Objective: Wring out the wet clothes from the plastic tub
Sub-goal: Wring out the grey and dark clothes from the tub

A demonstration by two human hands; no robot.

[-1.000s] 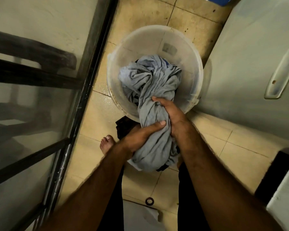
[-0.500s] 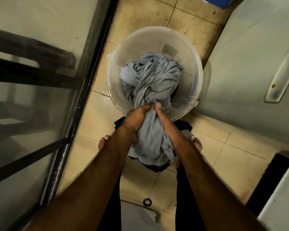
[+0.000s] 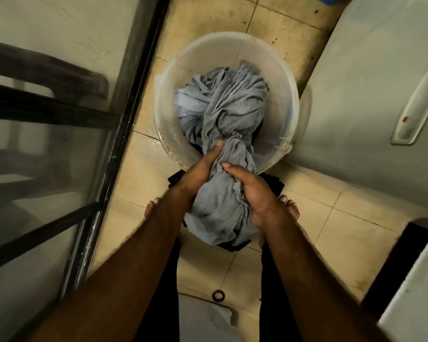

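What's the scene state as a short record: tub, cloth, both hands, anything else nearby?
plastic tub: translucent, round, stands on the tiled floor
grey cloth: bunched; upper part in the plastic tub, lower end hangs outside its near rim
left hand: grips the grey cloth's gathered neck at the near rim
right hand: grips the grey cloth just below the left hand
dark garment: partly visible beneath the cloth's lower end
feet: bare, one on each side of the cloth

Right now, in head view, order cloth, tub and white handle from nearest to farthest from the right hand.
1. The cloth: held in the right hand.
2. The tub: just ahead of it.
3. The handle: far to the right.
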